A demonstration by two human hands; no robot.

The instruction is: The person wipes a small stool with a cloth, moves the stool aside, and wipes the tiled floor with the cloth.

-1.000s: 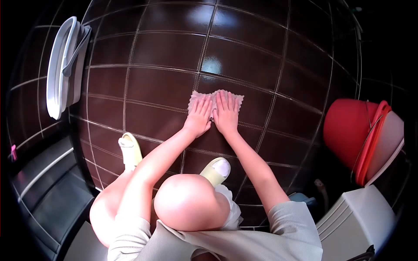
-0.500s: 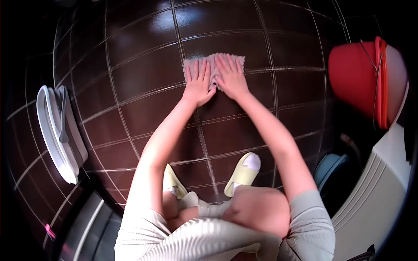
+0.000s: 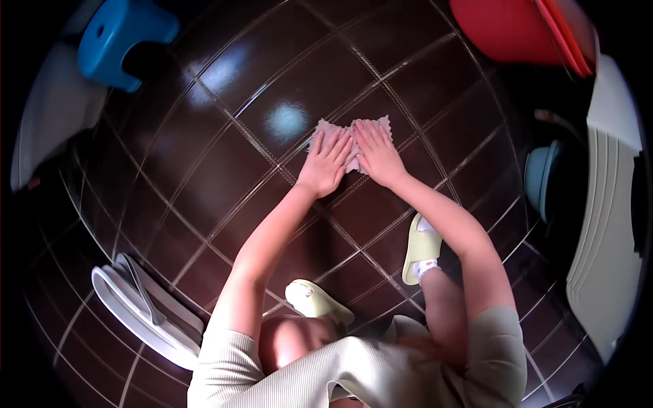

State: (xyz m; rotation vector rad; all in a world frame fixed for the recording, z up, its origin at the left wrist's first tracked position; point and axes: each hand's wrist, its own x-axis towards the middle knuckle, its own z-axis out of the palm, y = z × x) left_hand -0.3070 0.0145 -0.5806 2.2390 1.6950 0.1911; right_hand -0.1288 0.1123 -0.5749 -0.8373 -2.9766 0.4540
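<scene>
A pale pink cloth (image 3: pixel 354 163) with a ragged edge lies spread on the dark brown tiled floor (image 3: pixel 235 160). My left hand (image 3: pixel 327 164) rests flat on its left half, fingers stretched out and slightly apart. On the right half lies my right hand (image 3: pixel 378 155), palm down, its fingers also extended. Both hands press on the cloth from above rather than gripping it. Parts of the cloth under the palms are hidden. Both arms reach forward from a light ribbed short-sleeved shirt (image 3: pixel 299 374).
A blue stool (image 3: pixel 115 41) stands at the upper left, a red bucket (image 3: pixel 507 27) at the upper right. Along the right are a blue-green basin (image 3: pixel 537 178) and a pale ridged panel (image 3: pixel 602 224). A white-grey folded basin (image 3: pixel 146 316) is lower left. My slippers (image 3: pixel 420 251) are on the tiles.
The view has turned, bringing the blue stool in at the upper left. My feet have shifted and are farther apart. Both hands stay flat on the cloth, which sits at another spot on the tiles.
</scene>
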